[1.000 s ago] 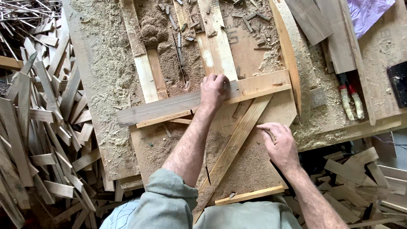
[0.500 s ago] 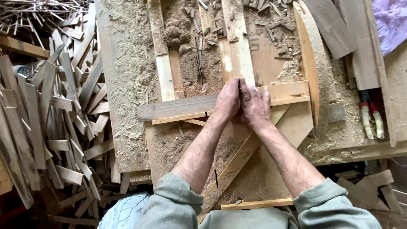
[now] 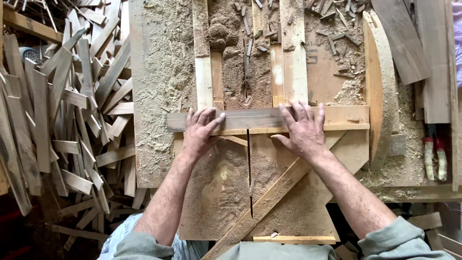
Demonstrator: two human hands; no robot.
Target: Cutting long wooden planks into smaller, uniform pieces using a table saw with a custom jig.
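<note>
A grey-brown wooden strip (image 3: pixel 250 119) lies crosswise on a sawdust-covered saw sled (image 3: pixel 288 202), against its pale fence rail (image 3: pixel 346 120). My left hand (image 3: pixel 199 132) presses flat on the strip's left part, fingers spread. My right hand (image 3: pixel 303 130) presses flat on the strip to the right, fingers over its far edge. Between the hands a narrow dark saw slot (image 3: pixel 249 173) runs toward me through the sled. Neither hand grips anything; both rest palm down.
A big heap of cut wooden offcuts (image 3: pixel 62 110) fills the left side. Sawdust (image 3: pixel 159 96) covers the table (image 3: pixel 144 168). A curved wooden piece (image 3: pixel 378 91) and dark planks (image 3: pixel 409 43) lie on the right, with red-handled pliers (image 3: pixel 433 156) beside them.
My hands, close together on the strip half a second ago, have spread apart: left hand moved left, right hand moved right. The strip now lies square across the slot.
</note>
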